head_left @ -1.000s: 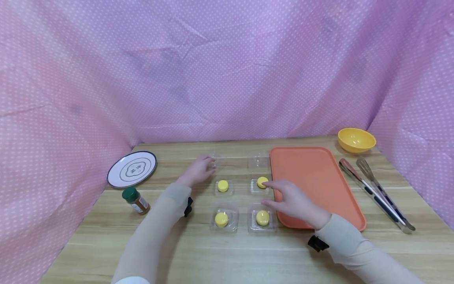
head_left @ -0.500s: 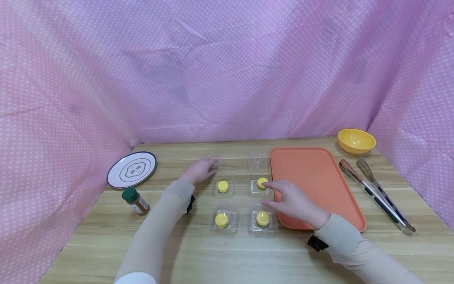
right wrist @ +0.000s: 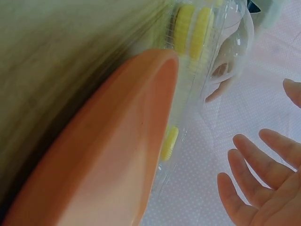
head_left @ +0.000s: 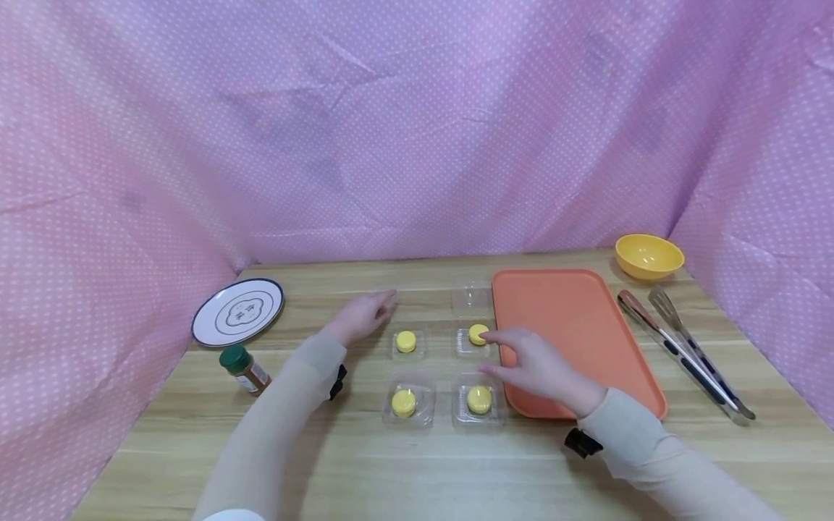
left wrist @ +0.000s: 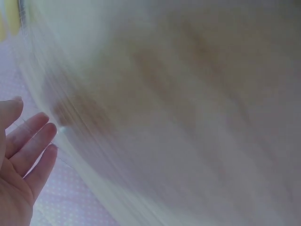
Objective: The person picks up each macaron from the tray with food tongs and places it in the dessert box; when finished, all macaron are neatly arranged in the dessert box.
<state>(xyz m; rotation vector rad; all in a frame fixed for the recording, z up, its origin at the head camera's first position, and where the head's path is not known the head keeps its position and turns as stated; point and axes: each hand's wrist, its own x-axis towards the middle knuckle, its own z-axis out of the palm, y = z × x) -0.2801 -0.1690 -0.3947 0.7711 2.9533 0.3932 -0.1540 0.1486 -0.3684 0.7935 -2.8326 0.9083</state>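
Note:
Yellow macarons sit in clear plastic packs mid-table: a left one [head_left: 406, 341] and a right one [head_left: 478, 334] farther back, with a front-left one [head_left: 403, 403] and a front-right one [head_left: 478, 399] nearer. Behind the right pack lies a clear plastic piece [head_left: 470, 294]. My left hand [head_left: 363, 316] is held beyond and left of the back-left pack, fingers extended; in the left wrist view its fingers [left wrist: 34, 150] are spread and hold nothing visible. My right hand [head_left: 541, 365] reaches over the tray's left edge, index fingertip overlapping the back-right macaron; contact is unclear.
An orange tray [head_left: 560, 304] lies right of the packs. Tongs [head_left: 677, 354] and a slotted turner [head_left: 671, 311] lie beyond it, near a yellow bowl [head_left: 649, 257]. At left stand a white plate [head_left: 237, 311] and a green-capped spice jar [head_left: 244, 369]. A pink dotted cloth [head_left: 417, 130] surrounds the table.
My left hand has moved slightly, its fingers now closer together. The right hand has stayed almost still. The macarons and packs keep their places while the head view shifts a little.

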